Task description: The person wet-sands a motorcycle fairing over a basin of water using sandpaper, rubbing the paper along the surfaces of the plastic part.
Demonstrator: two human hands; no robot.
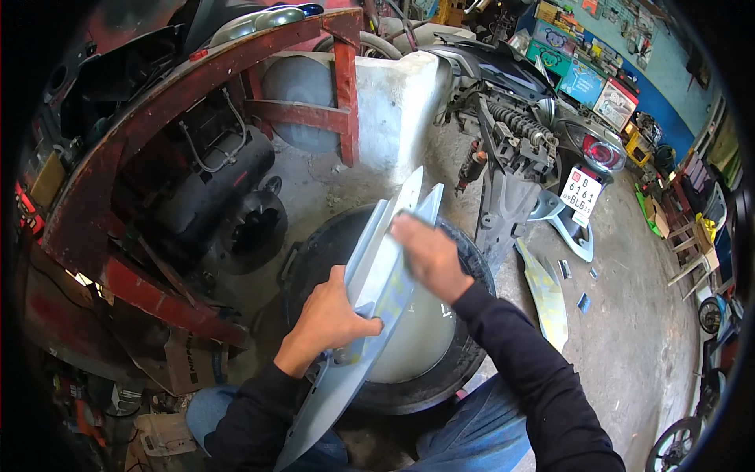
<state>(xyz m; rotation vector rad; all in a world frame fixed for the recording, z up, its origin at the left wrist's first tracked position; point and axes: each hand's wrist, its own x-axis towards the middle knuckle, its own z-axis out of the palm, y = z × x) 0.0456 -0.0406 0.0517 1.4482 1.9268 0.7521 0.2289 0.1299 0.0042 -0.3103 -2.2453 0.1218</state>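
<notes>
A long, narrow grey-white motorcycle body panel [385,259] with yellowish patches slants over a round black tub [314,236] of cloudy water [425,334]. My left hand [334,315] grips the panel's lower half, thumb lying across its face. Against the upper part of the panel presses my right hand [431,256], its fingers bent and smeared by motion. A greyish edge shows at those fingertips; what they hold is too blurred to name. The panel's lower end reaches down between my forearms, near my knees.
A red wooden bench frame [197,59] stands left, with a dark tank [228,161] beneath. Ahead right is a partly stripped motorcycle [519,126]. Another patchy panel [544,295] and small blue pieces [583,303] lie on the concrete floor [621,346].
</notes>
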